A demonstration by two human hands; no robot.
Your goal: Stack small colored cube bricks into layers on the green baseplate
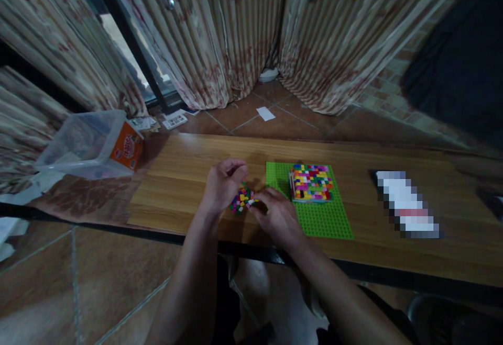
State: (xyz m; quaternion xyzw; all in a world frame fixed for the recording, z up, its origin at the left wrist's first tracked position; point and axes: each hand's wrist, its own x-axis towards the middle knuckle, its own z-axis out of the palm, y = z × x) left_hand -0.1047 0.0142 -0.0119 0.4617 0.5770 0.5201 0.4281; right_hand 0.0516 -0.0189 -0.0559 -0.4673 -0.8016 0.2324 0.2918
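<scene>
A small pile of loose, multicoloured building bricks [242, 200] lies on the wooden table between my two hands. My left hand [223, 187] is at the pile's upper left, its fingers curled towards the thumb; anything within them is too small to make out. At the pile's right edge, my right hand [278, 215] has thumb and forefinger close together on a small yellow brick [256, 200]. Just beyond it, a green studded baseplate [324, 222] lies flat. On the baseplate's upper part stands a block built of many coloured bricks [312, 182].
A blurred-out flat object [408, 203] lies on the table [173, 177] at the right. A clear plastic box [90, 146] with an orange label stands on the left. Patterned curtains [196, 36] hang behind the table. Paper [266, 113] lies on the tiled floor.
</scene>
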